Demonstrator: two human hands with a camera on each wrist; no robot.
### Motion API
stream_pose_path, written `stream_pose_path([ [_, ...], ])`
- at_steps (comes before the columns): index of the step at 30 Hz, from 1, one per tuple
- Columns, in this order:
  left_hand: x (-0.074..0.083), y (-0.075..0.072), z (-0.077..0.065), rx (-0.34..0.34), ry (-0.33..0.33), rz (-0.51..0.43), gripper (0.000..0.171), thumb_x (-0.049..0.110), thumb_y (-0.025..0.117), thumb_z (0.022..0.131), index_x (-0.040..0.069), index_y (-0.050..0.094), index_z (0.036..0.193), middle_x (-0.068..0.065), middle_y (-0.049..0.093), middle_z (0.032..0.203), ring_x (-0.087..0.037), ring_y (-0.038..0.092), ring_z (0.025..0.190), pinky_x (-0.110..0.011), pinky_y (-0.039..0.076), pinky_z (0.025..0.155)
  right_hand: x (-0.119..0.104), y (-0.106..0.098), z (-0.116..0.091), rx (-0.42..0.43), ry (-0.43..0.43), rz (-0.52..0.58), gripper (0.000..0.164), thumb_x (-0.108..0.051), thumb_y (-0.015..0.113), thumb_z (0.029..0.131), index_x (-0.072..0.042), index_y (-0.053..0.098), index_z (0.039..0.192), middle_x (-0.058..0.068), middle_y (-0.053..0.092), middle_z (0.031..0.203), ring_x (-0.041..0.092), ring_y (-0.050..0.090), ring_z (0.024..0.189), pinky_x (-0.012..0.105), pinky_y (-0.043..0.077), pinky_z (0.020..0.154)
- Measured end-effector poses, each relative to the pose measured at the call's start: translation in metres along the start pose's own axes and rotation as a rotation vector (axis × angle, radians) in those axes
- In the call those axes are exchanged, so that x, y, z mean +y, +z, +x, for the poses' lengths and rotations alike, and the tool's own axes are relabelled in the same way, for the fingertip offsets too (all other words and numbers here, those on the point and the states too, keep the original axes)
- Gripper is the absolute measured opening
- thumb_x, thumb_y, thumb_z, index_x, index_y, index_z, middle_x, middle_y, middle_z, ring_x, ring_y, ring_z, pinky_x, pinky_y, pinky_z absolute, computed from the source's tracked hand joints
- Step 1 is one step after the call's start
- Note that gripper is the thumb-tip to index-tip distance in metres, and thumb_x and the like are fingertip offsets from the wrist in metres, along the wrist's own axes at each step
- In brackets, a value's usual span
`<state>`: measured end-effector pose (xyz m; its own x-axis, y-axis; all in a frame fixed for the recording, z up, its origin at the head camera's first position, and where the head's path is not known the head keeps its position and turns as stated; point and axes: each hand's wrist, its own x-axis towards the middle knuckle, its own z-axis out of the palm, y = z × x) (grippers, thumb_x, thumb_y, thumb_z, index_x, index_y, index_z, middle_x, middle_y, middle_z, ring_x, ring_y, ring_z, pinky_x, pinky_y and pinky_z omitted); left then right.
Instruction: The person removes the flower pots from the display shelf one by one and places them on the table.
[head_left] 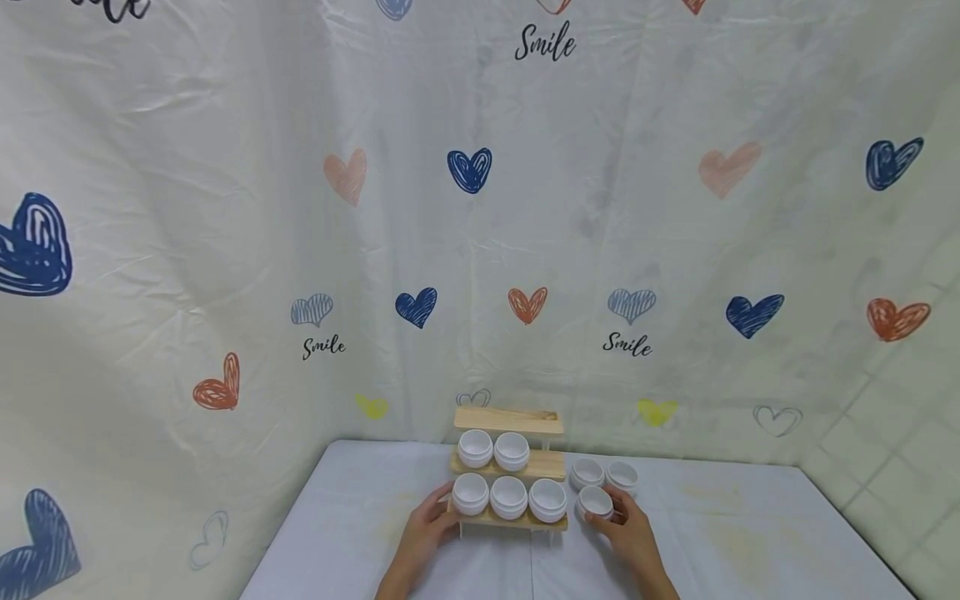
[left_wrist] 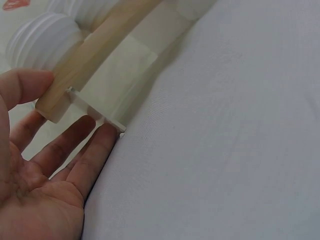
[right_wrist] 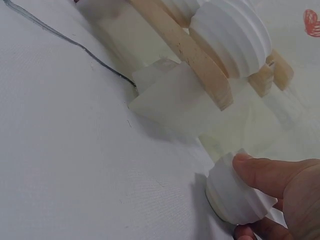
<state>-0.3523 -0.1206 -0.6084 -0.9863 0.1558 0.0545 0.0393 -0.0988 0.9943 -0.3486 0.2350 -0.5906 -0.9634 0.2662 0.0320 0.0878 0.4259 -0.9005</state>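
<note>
A three-tier wooden stand [head_left: 557,523] with pale legs is on the table. Three small white ribbed bowls [head_left: 508,496] line its front tier, and two more bowls [head_left: 512,450] sit on the left of the middle tier. My left hand [head_left: 426,533] pinches the left end of the front board [left_wrist: 55,102], thumb above and a finger below, other fingers beside the leg. To the right of the stand, my right hand [head_left: 628,529] grips a white bowl [right_wrist: 235,192] between thumb and fingers, low at the tabletop. Whether it touches the cloth is unclear.
Behind the held bowl, two more white bowls [head_left: 604,475] stand side by side on the white-covered table [head_left: 712,533]. The stand's top tier [head_left: 506,418] bears no bowls. A curtain [head_left: 555,233] printed with hearts hangs close behind the table.
</note>
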Motion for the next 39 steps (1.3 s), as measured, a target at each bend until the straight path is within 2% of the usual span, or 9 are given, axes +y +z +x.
stream_pose_path([
  [22,0.001,0.0,0.0,0.008,-0.007,0.007,0.063,0.024,0.07,0.096,0.007,0.047,0.152,-0.017,0.07,0.127,-0.018,0.07,0.109,-0.036,0.06,0.093,-0.005,0.0,-0.004,-0.013,0.012,0.025,0.073,-0.015,0.085,0.082,0.001,0.05,0.144,0.031,0.06,0.133,0.018,0.061,0.095,0.019,0.051,0.068],
  [27,0.001,0.0,-0.001,-0.001,0.003,-0.005,0.062,0.022,0.07,0.096,0.007,0.047,0.152,-0.018,0.069,0.129,-0.019,0.069,0.111,-0.038,0.06,0.095,-0.003,-0.003,-0.004,-0.026,0.027,0.047,0.075,-0.02,0.086,0.083,-0.002,0.049,0.146,0.03,0.058,0.138,0.025,0.063,0.106,0.02,0.053,0.073],
  [31,0.0,-0.001,0.0,-0.002,0.004,-0.016,0.062,0.021,0.07,0.096,0.007,0.047,0.152,-0.018,0.069,0.128,-0.02,0.069,0.111,-0.038,0.059,0.095,-0.002,-0.009,-0.008,-0.037,0.076,0.113,0.073,-0.028,0.081,0.088,-0.007,0.046,0.149,0.028,0.051,0.147,0.036,0.058,0.123,0.023,0.052,0.077],
  [33,0.0,-0.001,0.0,0.002,-0.003,-0.018,0.062,0.022,0.07,0.096,0.007,0.048,0.151,-0.017,0.069,0.127,-0.02,0.069,0.111,-0.037,0.06,0.094,-0.003,-0.011,-0.011,-0.014,0.105,0.148,0.07,-0.03,0.077,0.091,-0.007,0.045,0.149,0.028,0.049,0.148,0.037,0.055,0.125,0.024,0.051,0.077],
  [35,0.0,-0.001,0.001,0.004,-0.014,-0.019,0.062,0.022,0.071,0.095,0.008,0.049,0.151,-0.016,0.07,0.127,-0.02,0.07,0.11,-0.036,0.06,0.093,-0.007,-0.014,-0.015,0.031,0.114,0.17,0.064,-0.027,0.075,0.093,-0.006,0.046,0.146,0.028,0.049,0.145,0.031,0.058,0.117,0.025,0.051,0.074],
  [39,0.001,-0.003,0.001,0.002,-0.017,-0.018,0.063,0.023,0.071,0.095,0.007,0.048,0.151,-0.017,0.07,0.125,-0.021,0.07,0.11,-0.036,0.06,0.093,-0.022,-0.02,-0.021,0.107,0.077,0.165,0.055,-0.023,0.074,0.093,-0.005,0.051,0.139,0.021,0.057,0.135,0.008,0.058,0.096,0.024,0.051,0.071],
])
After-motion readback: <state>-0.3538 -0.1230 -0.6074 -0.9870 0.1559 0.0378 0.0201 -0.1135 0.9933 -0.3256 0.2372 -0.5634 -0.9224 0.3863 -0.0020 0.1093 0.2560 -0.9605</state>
